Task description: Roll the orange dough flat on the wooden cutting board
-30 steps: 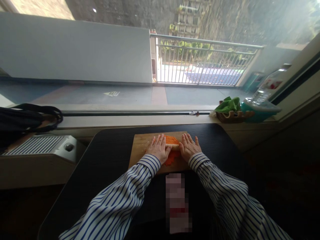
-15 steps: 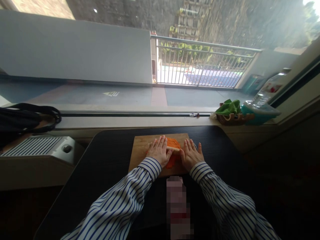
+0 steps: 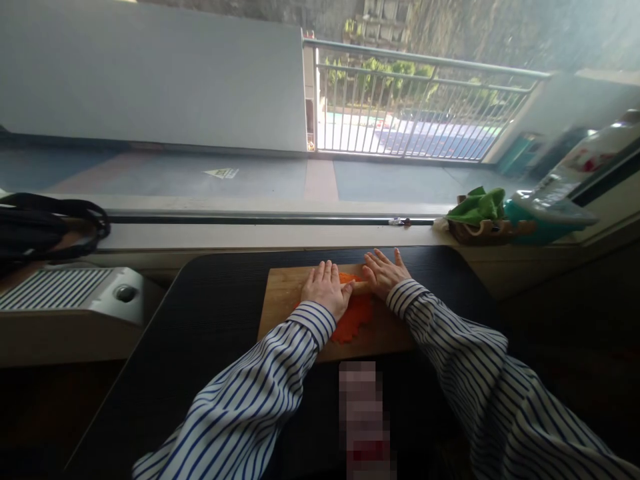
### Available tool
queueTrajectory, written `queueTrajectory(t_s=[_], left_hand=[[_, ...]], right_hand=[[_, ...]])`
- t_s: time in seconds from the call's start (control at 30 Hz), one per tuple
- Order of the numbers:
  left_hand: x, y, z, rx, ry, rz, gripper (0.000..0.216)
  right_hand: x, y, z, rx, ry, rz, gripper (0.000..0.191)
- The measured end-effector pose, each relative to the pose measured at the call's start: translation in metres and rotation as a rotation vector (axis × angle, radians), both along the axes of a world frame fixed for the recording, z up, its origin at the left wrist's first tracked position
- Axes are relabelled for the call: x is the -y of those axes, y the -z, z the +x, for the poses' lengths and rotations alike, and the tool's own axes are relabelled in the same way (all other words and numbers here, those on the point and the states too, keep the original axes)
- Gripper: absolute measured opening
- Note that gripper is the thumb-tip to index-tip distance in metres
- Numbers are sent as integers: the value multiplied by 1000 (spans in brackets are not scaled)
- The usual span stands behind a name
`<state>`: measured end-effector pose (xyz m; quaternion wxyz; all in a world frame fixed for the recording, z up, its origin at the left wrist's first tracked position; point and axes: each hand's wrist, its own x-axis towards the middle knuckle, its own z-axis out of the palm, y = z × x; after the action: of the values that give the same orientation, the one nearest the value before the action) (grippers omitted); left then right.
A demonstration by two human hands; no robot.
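My left hand [image 3: 326,288] lies flat with fingers stretched forward, its palm over the left part of a wooden rolling pin [image 3: 359,288]. Over the pin's right end rests my right hand [image 3: 384,272], fingers spread and pointing away from me. Under the pin is a flat, ragged-edged orange sheet, which looks like dough [image 3: 353,321]. It lies on a wooden board [image 3: 278,301]. Both palms hide the ends of the pin, and part of the orange sheet is covered by the pin and hands.
The board rests on a black table [image 3: 210,313] against a windowsill. A basket with a green cloth [image 3: 477,207], a teal bowl [image 3: 523,212] and a plastic bottle [image 3: 585,160] stand on the sill at right. A black bag [image 3: 40,227] and a white heater [image 3: 80,293] are at left.
Both hands and the rolling pin have moved forward over the board, baring more orange sheet on the near side. The camera view has tilted down somewhat.
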<state>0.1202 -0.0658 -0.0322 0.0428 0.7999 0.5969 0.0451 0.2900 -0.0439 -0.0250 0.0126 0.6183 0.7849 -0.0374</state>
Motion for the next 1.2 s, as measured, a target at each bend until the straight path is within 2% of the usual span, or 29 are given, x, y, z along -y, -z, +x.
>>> queueTrajectory(t_s=[0.23,0.33,0.63,0.83,0.93,1.07,1.2], left_hand=[[3,-4,4,-23,-56,-33,69],[5,-3,3,-21,-16,-26,67],[16,0,-6,3,124,6,65],[26,-5,-10,6,150,18,63],[24,-5,-10,13,131,0,63],[19,0,-7,27,70,49,67],[17,2,-4,33,28,60,70]], right_hand=[[-9,-1,1,7,-38,-70,54],[-5,2,2,19,-18,-109,54],[41,6,-6,27,115,0,56],[66,8,-11,-34,135,34,57],[56,7,-10,-42,119,56,56],[29,1,-6,-35,57,102,55],[5,-1,-3,-4,6,56,54]])
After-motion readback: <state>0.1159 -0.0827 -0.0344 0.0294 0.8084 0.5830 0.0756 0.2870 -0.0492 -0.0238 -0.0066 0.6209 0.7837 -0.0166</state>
